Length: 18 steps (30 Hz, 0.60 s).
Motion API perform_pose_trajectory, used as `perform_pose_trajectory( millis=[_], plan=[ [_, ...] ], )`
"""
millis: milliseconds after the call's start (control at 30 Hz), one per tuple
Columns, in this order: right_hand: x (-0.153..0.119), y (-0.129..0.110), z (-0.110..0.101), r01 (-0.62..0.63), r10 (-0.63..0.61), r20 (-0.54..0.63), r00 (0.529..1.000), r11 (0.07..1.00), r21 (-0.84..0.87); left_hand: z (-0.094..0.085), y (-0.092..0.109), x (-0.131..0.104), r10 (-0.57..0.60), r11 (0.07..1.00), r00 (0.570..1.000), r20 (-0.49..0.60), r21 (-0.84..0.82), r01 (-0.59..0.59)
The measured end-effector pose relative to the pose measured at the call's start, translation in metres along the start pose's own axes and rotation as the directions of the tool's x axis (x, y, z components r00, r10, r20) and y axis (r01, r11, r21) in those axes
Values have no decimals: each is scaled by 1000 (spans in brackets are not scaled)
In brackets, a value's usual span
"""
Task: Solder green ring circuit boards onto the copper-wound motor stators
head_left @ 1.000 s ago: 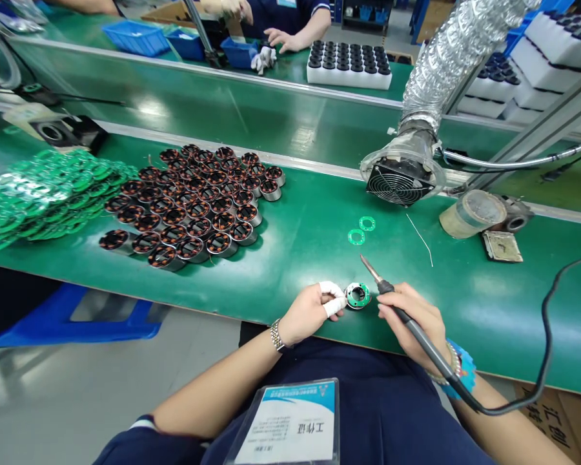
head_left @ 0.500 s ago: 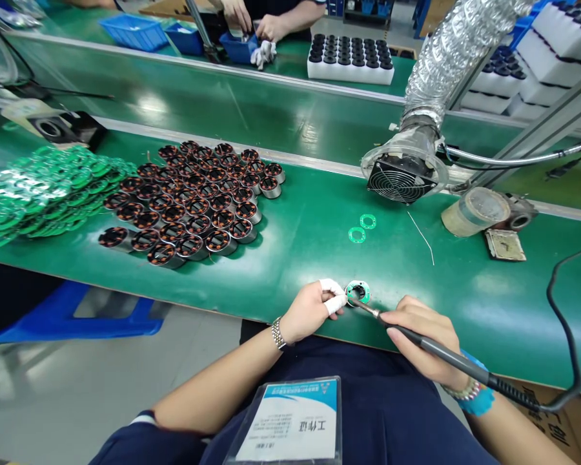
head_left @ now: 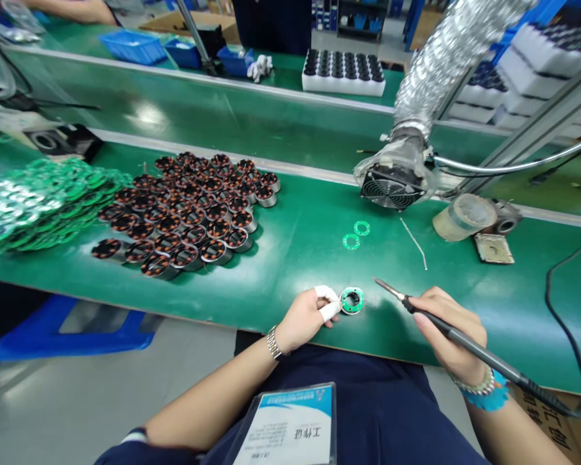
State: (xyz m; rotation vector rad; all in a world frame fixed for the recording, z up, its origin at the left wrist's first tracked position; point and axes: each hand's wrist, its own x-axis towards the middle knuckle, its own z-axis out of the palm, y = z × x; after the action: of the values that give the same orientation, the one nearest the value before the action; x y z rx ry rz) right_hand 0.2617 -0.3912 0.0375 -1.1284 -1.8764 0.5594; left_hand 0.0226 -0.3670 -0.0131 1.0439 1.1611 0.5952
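Note:
My left hand (head_left: 310,314), with white covers on its thumb and a finger, is closed at the left edge of a motor stator (head_left: 352,311). On top of that stator lies a green ring-shaped circuit board (head_left: 359,301). My right hand (head_left: 452,332) grips a soldering iron (head_left: 444,328) like a pen. The iron's tip is to the right of the board, apart from it. Two loose green ring boards (head_left: 361,228) lie on the bench beyond. Whether solder wire is between my left fingers is too small to tell.
Several copper-wound stators (head_left: 193,213) stand left of centre, beside a heap of green boards (head_left: 53,200). A fan on a foil duct (head_left: 391,187) hangs at the back. To its right are a round container (head_left: 465,217) and a small square pad (head_left: 494,248). The iron's cable (head_left: 561,310) loops at right.
The soldering iron's tip has left the board as my right hand moved right. My left hand stays at the stator. The co-worker's hands across the bench are gone from view.

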Motion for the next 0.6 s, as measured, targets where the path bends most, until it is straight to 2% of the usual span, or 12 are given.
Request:
perform_pose_trajectory(
  millis=[67, 133, 233, 300, 400, 500, 567, 600],
  plan=[
    [5, 17, -11, -79, 60, -145, 988, 989, -124, -1, -1, -1, 9, 1000, 1000, -4, 25, -9],
    [13, 42, -24, -172, 86, -317, 945, 952, -253, -2, -1, -3, 33, 999, 999, 2, 29, -33],
    [27, 83, -46, -247, 2, -502, 865, 872, -422, -3, 1, -4, 107, 986, 994, 24, 126, -109],
    [34, 106, -57, -269, -19, -508, 861, 831, -487, -2, 3, -4, 184, 929, 981, 54, 316, -192],
    [36, 123, -62, -301, 41, -496, 867, 837, -458, -1, 10, 3, 307, 756, 941, 141, 565, -331],
    [30, 124, -59, -374, 131, -539, 832, 851, -370, -11, 28, 29, 342, 654, 921, 188, 656, -377],
    [26, 122, -56, -395, 131, -581, 803, 848, -353, -26, 50, 65, 343, 638, 931, 125, 696, -329],
    [24, 122, -56, -405, 128, -605, 786, 846, -348, -36, 65, 88, 359, 637, 932, 50, 717, -284]
  ],
)
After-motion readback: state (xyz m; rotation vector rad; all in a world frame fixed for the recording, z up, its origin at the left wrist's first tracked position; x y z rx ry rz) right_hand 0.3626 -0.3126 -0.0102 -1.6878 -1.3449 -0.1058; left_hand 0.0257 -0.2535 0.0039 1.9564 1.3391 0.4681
